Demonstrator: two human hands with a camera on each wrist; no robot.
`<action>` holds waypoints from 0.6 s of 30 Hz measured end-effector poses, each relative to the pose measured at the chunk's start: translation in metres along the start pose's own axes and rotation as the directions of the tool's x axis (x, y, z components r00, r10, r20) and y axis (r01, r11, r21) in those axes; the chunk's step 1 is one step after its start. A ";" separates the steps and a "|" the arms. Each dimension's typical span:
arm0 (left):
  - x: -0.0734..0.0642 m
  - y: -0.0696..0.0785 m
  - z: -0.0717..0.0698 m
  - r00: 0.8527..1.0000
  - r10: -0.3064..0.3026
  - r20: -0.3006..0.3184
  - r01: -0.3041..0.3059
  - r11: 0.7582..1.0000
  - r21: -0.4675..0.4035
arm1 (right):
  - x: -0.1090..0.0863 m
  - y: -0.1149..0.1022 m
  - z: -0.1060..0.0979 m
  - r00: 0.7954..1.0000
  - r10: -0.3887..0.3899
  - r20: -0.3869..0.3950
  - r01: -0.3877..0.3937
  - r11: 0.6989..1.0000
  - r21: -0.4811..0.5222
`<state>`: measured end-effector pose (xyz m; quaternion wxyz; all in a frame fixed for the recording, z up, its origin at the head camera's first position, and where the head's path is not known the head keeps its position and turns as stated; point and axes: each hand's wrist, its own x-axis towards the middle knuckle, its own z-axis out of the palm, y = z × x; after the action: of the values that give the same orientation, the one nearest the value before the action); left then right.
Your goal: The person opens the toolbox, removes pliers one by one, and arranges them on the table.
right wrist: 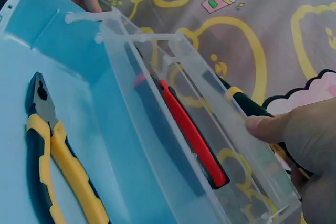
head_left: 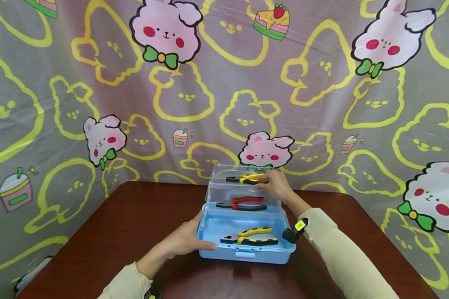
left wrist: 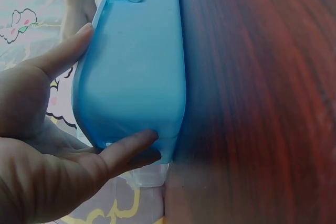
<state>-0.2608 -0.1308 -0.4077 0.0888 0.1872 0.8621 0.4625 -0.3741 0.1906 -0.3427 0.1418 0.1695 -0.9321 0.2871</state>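
Note:
A light blue toolbox (head_left: 263, 256) stands open, with clear trays (head_left: 218, 192) raised in steps at its back. My left hand (head_left: 185, 237) holds its left end, thumb at the front rim and fingers around the side, as the left wrist view shows. In the upper tray, my right hand (head_left: 278, 185) grips the handles of yellow-and-black pliers (head_left: 243, 180); its fingertips are partly hidden. Red-and-black pliers (right wrist: 191, 135) lie in the lower tray. On the box floor rests another pair of yellow-and-black pliers (right wrist: 44, 98), jaws to the left in the head view.
The toolbox sits on a dark reddish-brown table (head_left: 146, 216). A patterned cloth (head_left: 194, 91) hangs behind and on both sides. At the box front is a light blue latch (head_left: 245, 254). A small camera (head_left: 293, 234) is strapped to my right wrist.

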 end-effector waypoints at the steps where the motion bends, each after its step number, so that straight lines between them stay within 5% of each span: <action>1: 0.000 0.000 0.000 1.000 0.002 0.003 -0.002 1.000 -0.003 | -0.002 0.001 -0.001 1.000 -0.001 -0.021 0.001 1.000 -0.003; 18: 0.001 0.000 0.002 1.000 0.027 0.001 -0.027 0.999 -0.019 | -0.056 0.056 -0.053 0.974 0.042 -0.224 -0.042 0.999 0.006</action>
<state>-0.2610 -0.1291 -0.4087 0.0846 0.1983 0.8550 0.4717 -0.3369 0.2781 -0.3476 0.2397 0.1164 -0.9134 0.3079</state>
